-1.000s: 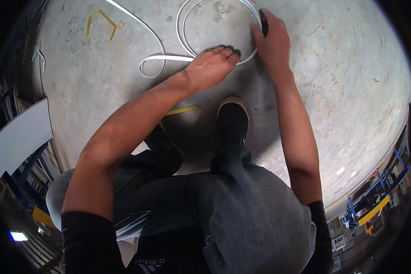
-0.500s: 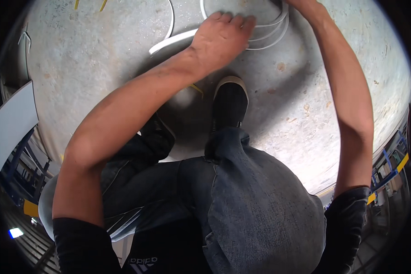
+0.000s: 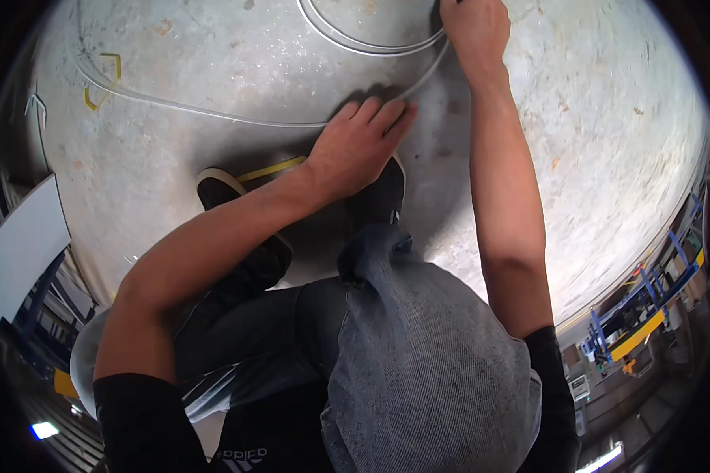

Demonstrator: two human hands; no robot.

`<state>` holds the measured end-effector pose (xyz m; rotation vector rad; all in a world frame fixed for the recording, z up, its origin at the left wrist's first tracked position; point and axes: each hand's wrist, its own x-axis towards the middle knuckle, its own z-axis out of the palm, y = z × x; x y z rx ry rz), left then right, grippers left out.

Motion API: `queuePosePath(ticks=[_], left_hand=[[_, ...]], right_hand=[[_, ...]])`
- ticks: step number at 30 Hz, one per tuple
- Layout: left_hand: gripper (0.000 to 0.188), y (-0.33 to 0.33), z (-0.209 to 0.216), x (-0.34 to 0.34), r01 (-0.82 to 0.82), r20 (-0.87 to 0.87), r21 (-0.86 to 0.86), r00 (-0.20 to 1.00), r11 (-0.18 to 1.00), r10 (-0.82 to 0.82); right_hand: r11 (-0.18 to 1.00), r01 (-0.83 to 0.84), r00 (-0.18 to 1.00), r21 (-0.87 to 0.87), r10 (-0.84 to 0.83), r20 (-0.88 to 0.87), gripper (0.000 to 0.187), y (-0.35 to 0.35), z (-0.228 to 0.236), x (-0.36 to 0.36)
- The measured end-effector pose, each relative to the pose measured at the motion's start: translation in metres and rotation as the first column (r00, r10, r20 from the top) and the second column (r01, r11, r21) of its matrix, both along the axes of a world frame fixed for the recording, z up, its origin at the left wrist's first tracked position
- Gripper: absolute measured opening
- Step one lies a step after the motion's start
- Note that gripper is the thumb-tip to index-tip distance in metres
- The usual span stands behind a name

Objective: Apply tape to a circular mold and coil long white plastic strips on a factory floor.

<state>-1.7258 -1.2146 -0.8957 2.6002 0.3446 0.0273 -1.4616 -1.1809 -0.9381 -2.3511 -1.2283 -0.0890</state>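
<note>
A long, thin white flexible strip (image 3: 237, 119) curves over the concrete floor, from the far left across to the right. My left hand (image 3: 359, 146) lies over it in front of my shoes, palm down, its fingers stretched and spread. The strip passes beneath those fingers; my thumb is hidden. At the top edge, my right hand (image 3: 477, 35) is closed round the strip where its loops (image 3: 379, 49) come together. Part of those loops runs out of the picture.
Yellow bent pieces (image 3: 95, 100) lie on the floor at the far left, and a yellow strip (image 3: 272, 169) by my left shoe (image 3: 217, 185). A white panel (image 3: 24, 244) stands at the left rim. A blue and yellow frame (image 3: 639, 335) stands at the right.
My right hand has moved left, and my left hand has come nearer to me, its fingers now spread. The strip now stretches far to the left, and its loops have shifted.
</note>
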Motion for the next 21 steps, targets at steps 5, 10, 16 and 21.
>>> queuePosePath(ticks=[5,10,16,21], left_hand=[[0.071,0.005,0.001,0.027,-0.068,0.09,0.072,0.994,0.995,0.061],[0.075,0.04,-0.027,0.022,-0.227,0.172,0.192,0.966,0.955,0.195],[0.052,0.078,-0.04,-0.007,0.113,0.084,0.363,0.985,0.925,-0.153],[0.048,0.09,-0.034,-0.021,0.221,0.035,0.459,0.963,0.86,-0.266]], right_hand=[[0.998,0.055,0.989,-0.022,-0.057,-0.133,0.021,-0.015,0.0,0.007],[0.999,0.032,0.975,-0.007,-0.033,-0.22,0.023,-0.019,0.007,0.003],[0.967,-0.246,0.927,0.066,0.254,-0.276,0.022,-0.035,0.012,0.006],[0.902,-0.43,0.887,-0.041,0.414,-0.203,0.022,-0.01,0.017,0.031]])
